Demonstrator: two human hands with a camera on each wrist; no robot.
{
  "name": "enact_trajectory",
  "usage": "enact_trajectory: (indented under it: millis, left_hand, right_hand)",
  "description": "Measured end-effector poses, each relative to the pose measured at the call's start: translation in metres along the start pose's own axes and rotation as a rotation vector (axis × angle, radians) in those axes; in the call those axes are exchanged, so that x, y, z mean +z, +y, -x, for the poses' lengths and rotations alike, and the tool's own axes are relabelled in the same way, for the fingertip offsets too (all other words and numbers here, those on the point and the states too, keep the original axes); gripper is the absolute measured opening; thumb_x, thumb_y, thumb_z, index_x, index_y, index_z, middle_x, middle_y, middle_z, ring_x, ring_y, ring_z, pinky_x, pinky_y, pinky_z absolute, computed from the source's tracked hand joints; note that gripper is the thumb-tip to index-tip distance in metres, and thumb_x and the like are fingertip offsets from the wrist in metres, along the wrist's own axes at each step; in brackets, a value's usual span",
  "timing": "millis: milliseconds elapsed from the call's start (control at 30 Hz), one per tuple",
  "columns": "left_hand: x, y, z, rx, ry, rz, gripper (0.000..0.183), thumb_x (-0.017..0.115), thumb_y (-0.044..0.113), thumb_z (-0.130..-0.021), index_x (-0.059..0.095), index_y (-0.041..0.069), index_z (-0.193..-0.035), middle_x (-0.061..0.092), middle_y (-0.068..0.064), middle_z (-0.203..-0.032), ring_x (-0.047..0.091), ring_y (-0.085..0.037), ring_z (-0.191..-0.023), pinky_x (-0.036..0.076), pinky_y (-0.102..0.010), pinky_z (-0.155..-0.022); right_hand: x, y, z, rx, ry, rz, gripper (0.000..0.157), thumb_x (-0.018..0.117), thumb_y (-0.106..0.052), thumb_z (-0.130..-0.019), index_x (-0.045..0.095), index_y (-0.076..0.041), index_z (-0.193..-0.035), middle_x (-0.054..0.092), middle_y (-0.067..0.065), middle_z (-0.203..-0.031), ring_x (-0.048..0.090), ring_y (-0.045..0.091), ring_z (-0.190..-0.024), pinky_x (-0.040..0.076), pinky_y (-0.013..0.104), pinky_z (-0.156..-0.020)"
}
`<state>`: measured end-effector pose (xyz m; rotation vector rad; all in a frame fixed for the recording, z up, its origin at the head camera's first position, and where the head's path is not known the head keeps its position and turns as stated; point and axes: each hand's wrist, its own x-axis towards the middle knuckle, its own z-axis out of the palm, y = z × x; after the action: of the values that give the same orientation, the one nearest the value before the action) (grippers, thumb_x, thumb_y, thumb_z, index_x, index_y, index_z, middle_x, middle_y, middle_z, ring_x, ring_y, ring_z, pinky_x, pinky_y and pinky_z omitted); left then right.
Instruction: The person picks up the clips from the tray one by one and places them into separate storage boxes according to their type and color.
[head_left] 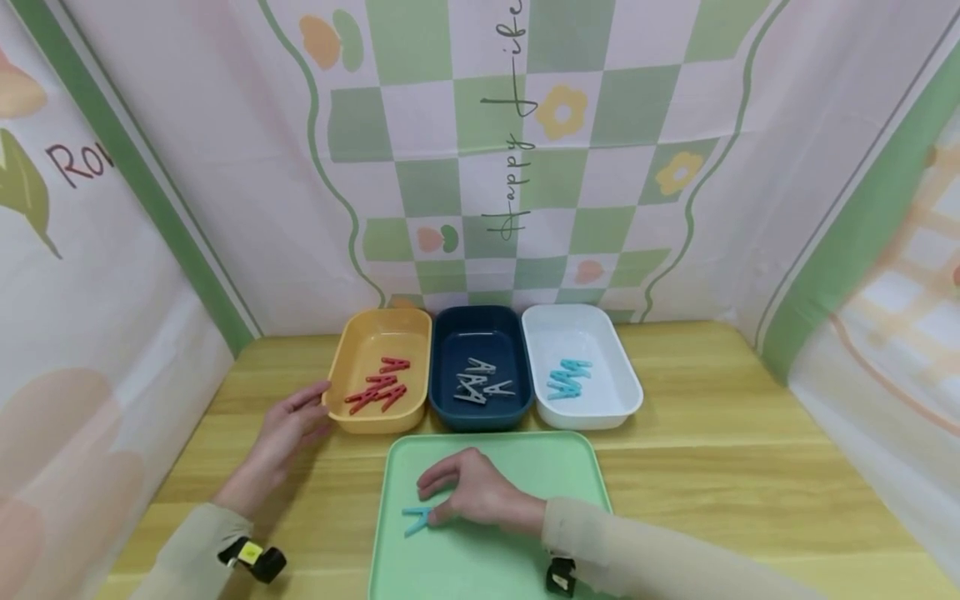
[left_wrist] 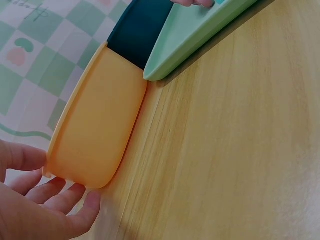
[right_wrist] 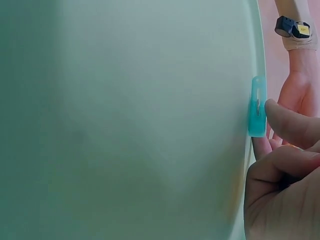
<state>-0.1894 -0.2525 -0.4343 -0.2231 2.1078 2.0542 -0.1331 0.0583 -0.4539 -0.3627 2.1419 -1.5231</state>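
Note:
On the green tray (head_left: 517, 575) lies a light blue clothespin (head_left: 417, 518), its legs spread towards the left. My right hand (head_left: 480, 492) is over the tray, thumb tip against the clothespin's right end and index finger held apart above it. The right wrist view shows the clothespin (right_wrist: 257, 107) beside the fingertips, not clearly pinched. Loosely spread fingers of my left hand (head_left: 292, 425) touch the left side of the yellow bin (head_left: 378, 423). In the left wrist view, my left hand's fingers (left_wrist: 62, 200) rest around the bin's rim and outer wall.
Red clothespins (head_left: 381, 381) lie in the yellow bin. A navy bin (head_left: 480, 418) beside it holds grey clothespins (head_left: 480, 383), and a white bin (head_left: 622, 392) holds light blue ones (head_left: 567, 382). The bins stand side by side behind the tray on a wooden table (head_left: 735, 500), before patterned cloth.

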Motion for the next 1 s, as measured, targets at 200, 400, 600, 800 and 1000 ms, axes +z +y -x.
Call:
enact_trajectory:
  millis: [200, 400, 600, 800, 1000]
  left_hand:
    - [0.0013, -0.0004, 0.0012, -0.001, 0.012, 0.002, 0.059, 0.051, 0.000, -0.106, 0.033, 0.000, -0.162, 0.025, -0.022, -0.170, 0.038, -0.041, -0.148, 0.044, -0.048, -0.117]
    - [0.0013, 0.0007, 0.0012, -0.010, 0.020, -0.006, 0.059, 0.051, 0.001, -0.106, 0.034, 0.002, -0.162, 0.025, -0.020, -0.170, 0.039, -0.039, -0.148, 0.043, -0.048, -0.117]
    - [0.0019, 0.0014, 0.0010, -0.016, 0.026, -0.010, 0.058, 0.049, 0.001, -0.107, 0.034, 0.002, -0.162, 0.026, -0.020, -0.170, 0.039, -0.039, -0.149, 0.043, -0.048, -0.118]
    - [0.0008, -0.0009, 0.0009, -0.006, 0.015, -0.004, 0.058, 0.049, 0.000, -0.107, 0.033, 0.002, -0.162, 0.025, -0.021, -0.170, 0.038, -0.040, -0.149, 0.041, -0.050, -0.119]
    - [0.0008, -0.0012, 0.0010, 0.000, 0.007, -0.002, 0.059, 0.049, 0.000, -0.106, 0.032, 0.002, -0.163, 0.025, -0.022, -0.170, 0.038, -0.041, -0.149, 0.041, -0.050, -0.119]
  right_hand:
    - [0.0017, -0.0013, 0.0015, 0.017, -0.021, -0.016, 0.043, 0.088, 0.011, -0.069, 0.081, -0.009, -0.107, 0.080, 0.002, -0.094, 0.073, 0.017, -0.099, 0.047, 0.053, -0.111]
    - [0.0002, -0.0019, 0.0027, 0.027, -0.017, 0.000, 0.043, 0.087, 0.014, -0.069, 0.081, -0.010, -0.105, 0.080, 0.001, -0.094, 0.072, 0.016, -0.098, 0.050, 0.052, -0.109]
    - [-0.0015, -0.0002, 0.0022, 0.031, -0.008, 0.001, 0.041, 0.086, 0.014, -0.070, 0.081, -0.009, -0.104, 0.080, 0.002, -0.092, 0.073, 0.016, -0.096, 0.051, 0.050, -0.108]
    - [-0.0025, 0.0012, 0.0021, 0.042, 0.003, 0.002, 0.038, 0.087, 0.012, -0.071, 0.081, -0.009, -0.102, 0.079, 0.002, -0.091, 0.074, 0.017, -0.092, 0.054, 0.048, -0.103]
    - [-0.0031, 0.0002, 0.0035, 0.039, 0.001, 0.002, 0.037, 0.086, 0.013, -0.071, 0.081, -0.008, -0.101, 0.079, 0.003, -0.090, 0.074, 0.017, -0.091, 0.057, 0.044, -0.100]
